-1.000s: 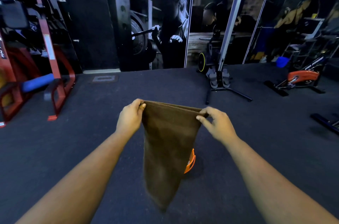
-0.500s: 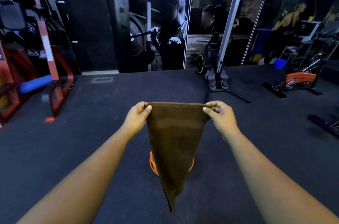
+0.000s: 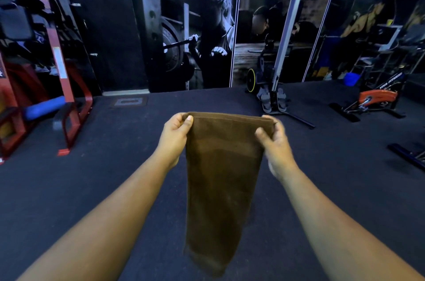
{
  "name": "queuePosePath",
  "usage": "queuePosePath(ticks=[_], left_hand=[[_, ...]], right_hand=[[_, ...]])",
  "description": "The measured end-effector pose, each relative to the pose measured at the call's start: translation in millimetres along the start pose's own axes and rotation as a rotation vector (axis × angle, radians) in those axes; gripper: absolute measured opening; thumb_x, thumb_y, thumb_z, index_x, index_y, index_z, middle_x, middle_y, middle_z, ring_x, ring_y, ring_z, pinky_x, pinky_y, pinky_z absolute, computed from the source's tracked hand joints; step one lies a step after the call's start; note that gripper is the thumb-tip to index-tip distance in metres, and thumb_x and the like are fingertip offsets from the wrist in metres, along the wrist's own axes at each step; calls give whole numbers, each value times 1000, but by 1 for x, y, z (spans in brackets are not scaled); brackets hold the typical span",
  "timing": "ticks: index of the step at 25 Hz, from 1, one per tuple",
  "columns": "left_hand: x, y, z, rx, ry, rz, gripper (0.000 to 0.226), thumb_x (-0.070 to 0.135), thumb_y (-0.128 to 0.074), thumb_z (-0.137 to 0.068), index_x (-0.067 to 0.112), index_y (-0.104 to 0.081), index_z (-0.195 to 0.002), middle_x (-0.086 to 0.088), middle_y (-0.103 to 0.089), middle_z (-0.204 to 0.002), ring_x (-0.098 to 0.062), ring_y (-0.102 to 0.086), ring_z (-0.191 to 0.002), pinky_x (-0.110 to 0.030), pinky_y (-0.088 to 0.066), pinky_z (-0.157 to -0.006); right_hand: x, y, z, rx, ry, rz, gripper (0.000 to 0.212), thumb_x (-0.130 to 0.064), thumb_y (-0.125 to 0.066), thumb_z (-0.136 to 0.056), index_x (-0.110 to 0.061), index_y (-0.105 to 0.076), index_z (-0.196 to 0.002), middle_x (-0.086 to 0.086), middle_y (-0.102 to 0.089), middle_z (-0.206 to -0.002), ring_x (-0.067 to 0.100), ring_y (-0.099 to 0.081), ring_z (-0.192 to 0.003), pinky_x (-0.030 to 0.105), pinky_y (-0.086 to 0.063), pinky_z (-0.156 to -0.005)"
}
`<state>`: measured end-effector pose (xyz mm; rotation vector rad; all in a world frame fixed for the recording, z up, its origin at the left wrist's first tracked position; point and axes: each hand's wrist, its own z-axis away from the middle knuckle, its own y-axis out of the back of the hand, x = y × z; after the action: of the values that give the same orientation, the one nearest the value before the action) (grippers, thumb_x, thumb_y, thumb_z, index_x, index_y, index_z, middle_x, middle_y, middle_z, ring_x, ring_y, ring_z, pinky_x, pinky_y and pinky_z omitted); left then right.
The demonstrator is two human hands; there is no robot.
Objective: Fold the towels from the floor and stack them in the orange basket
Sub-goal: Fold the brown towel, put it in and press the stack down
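Observation:
A brown towel [image 3: 220, 188] hangs in the air in front of me, folded lengthwise into a long strip. My left hand [image 3: 176, 136] pinches its top left corner and my right hand [image 3: 274, 142] grips the top right corner, so the upper edge is stretched level between them. The lower end dangles above the dark floor. The orange basket is hidden behind the towel.
Dark rubber gym floor [image 3: 92, 177] lies all around. A red weight rack [image 3: 66, 101] with a blue pad stands at the left. A rowing machine [image 3: 273, 96] stands behind the towel, an orange exercise bike [image 3: 377, 98] at the right. A mural wall closes the back.
The towel has swung from a tapered, twisted hang to a flatter, wider strip. It now covers the orange basket that showed behind it earlier. Both hands rose slightly.

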<state>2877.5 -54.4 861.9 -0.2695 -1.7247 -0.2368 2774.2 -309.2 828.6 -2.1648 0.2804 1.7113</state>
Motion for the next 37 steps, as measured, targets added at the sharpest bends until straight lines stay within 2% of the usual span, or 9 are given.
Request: queuePosePath(ticks=[4, 10, 14, 16, 20, 26, 30, 33, 37], left_hand=[[32, -12, -13, -43, 21, 156, 30, 34, -49, -108, 14, -65, -124, -14, -74, -116, -32, -70, -112, -46, -59, -92], [-68, 10, 40, -344, 339, 99, 101, 84, -78, -57, 15, -63, -130, -4, -75, -121, -22, -69, -117, -38, -55, -97], [-87, -1, 48, -270, 411, 224, 44, 32, -81, -84, 12, -70, -121, -16, -73, -124, -22, -73, -107, -34, -58, -88], [-60, -3, 28, -144, 369, 385, 22, 23, -63, -99, 12, -71, -116, -14, -76, -115, -25, -73, -104, -36, -58, -87], [-29, 1, 4, -53, 318, 524, 34, 33, -53, -105, 10, -65, -127, -15, -73, -122, -28, -71, -114, -45, -56, -96], [-106, 15, 64, -366, 476, 75, 27, 15, -67, -94, 6, -66, -120, -5, -79, -100, -22, -73, -94, -33, -61, -83], [-80, 13, 33, -104, 420, 459, 31, 27, -53, -102, 5, -66, -120, -10, -77, -103, -24, -71, -97, -32, -60, -82], [-86, 13, 38, -268, 389, 56, 23, 19, -58, -103, 10, -68, -123, -4, -77, -114, -22, -71, -112, -28, -58, -88], [-92, 18, 29, -175, 348, -59, 18, 14, -62, -102, 8, -73, -114, -11, -78, -110, -29, -72, -111, -40, -56, -99]], right_hand=[[60, -11, 39, -186, -286, 208, 37, -10, -79, -87, -15, -66, -121, -1, -77, -111, 8, -73, -101, 47, -52, -105], [21, -50, 21, -89, -283, -176, 19, 0, -63, -95, -10, -67, -110, 9, -78, -99, 23, -75, -91, 33, -61, -74], [2, -47, 7, 71, -250, -299, 11, -15, -64, -98, -13, -66, -109, 9, -77, -99, 23, -74, -90, 33, -62, -72], [11, -26, 9, 14, -325, -365, 40, -40, -60, -97, -14, -63, -127, 8, -74, -120, 23, -71, -110, 36, -62, -86], [56, -5, 47, -311, -458, 115, 48, -29, -75, -89, -14, -63, -133, 6, -72, -128, 22, -67, -121, 40, -53, -103], [35, -26, 26, 14, -347, -178, 29, -20, -66, -96, -9, -65, -122, 9, -77, -109, 24, -72, -104, 33, -60, -86], [42, -3, 40, -173, -515, -50, 43, -35, -69, -90, -24, -60, -131, -3, -74, -120, 17, -70, -112, 35, -56, -92], [56, -4, 50, -244, -512, 181, 27, -22, -74, -92, -18, -70, -119, -1, -77, -114, 12, -73, -104, 20, -58, -78], [54, -5, 31, 7, -521, 129, 42, -40, -81, -84, -18, -71, -119, 4, -77, -113, 22, -72, -106, 42, -56, -98]])
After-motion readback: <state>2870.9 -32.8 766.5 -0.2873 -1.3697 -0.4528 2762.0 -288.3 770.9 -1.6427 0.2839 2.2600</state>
